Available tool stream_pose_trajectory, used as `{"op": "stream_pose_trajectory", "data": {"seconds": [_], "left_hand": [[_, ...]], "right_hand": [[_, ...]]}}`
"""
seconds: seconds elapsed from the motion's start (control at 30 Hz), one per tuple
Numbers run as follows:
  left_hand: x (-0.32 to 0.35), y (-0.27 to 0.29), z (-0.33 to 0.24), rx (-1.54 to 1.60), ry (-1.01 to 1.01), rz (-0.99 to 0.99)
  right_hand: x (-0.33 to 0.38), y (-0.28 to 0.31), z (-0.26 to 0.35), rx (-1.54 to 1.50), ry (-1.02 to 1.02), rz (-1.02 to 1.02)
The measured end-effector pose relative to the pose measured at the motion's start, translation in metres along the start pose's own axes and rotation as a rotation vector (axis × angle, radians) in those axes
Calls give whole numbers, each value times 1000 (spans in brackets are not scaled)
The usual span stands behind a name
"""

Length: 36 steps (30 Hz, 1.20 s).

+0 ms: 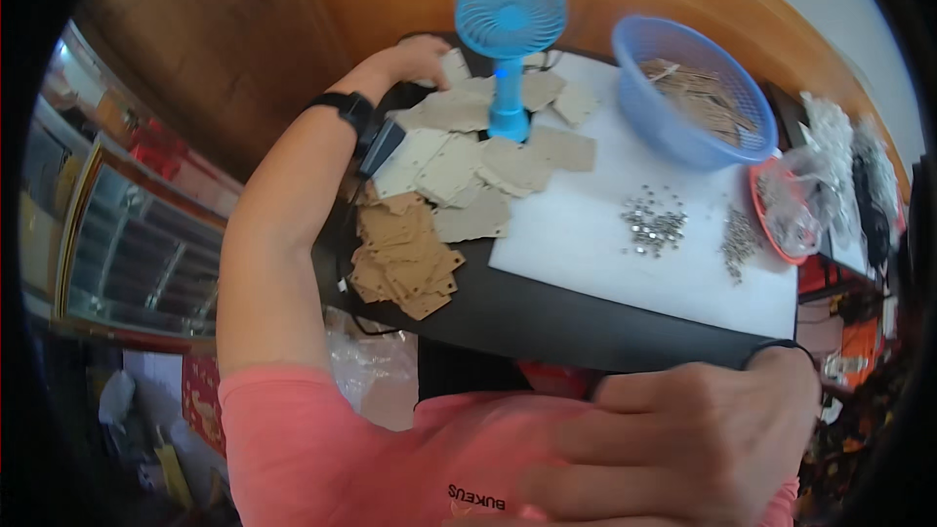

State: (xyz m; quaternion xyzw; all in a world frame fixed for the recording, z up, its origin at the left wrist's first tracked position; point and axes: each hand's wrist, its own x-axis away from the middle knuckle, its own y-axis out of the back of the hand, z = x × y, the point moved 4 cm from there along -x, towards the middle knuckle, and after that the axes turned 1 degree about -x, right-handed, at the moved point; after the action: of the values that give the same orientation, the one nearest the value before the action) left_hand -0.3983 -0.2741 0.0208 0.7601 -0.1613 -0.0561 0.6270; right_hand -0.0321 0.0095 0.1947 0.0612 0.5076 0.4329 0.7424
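Cardboard tags [459, 171] lie under the open left hand [422, 59]; right hand [673, 449] rests empty.

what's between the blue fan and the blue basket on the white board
In the head view, a few pale cardboard tags lie between the blue fan and the blue basket; otherwise bare white board.

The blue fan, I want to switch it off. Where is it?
In the head view, the blue fan stands at the table's far side among cardboard tags, left of the blue basket.
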Motion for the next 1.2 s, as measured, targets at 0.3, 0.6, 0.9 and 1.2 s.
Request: {"op": "stream_pose_trajectory", "data": {"seconds": [0.3,0.6,0.9,1.2], "left_hand": [[2,11,-16,384,164,-97],[12,8,-27,774,362,-128],[21,24,-10,1111,323,-336],[39,23,-2,1034,272,59]], "right_hand": [[57,82,-164,628,-1043,64],[76,98,-307,1194,-1104,56],[72,106,-321,850,-1324,-87],[93,132,-335,456,-1282,-353]]}}
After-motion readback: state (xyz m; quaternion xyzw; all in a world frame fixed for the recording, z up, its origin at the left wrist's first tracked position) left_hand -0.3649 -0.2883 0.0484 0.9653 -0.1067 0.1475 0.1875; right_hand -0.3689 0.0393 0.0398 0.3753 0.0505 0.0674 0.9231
